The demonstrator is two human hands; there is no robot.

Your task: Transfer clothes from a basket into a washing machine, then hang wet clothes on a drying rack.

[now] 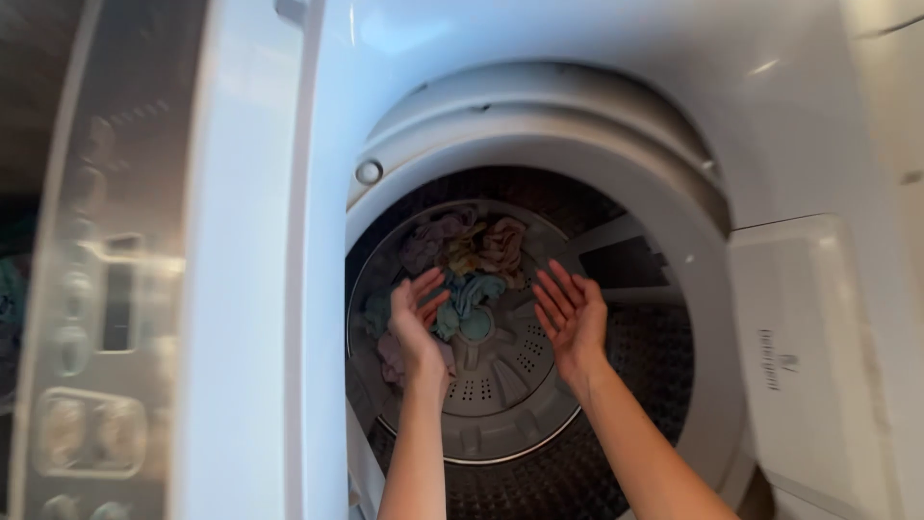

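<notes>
Head view shows left hand (416,316) and right hand (572,316) empty, fingers spread, above small cloths (469,262) at frame centre in the washer drum (626,385); reaching lower likely gathers them cleanly

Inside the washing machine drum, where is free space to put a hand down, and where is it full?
Free: the grey drum floor in front of both hands, and right of the right hand. Crowded: the far side, where small cloths lie beyond and beside the left hand.
</notes>
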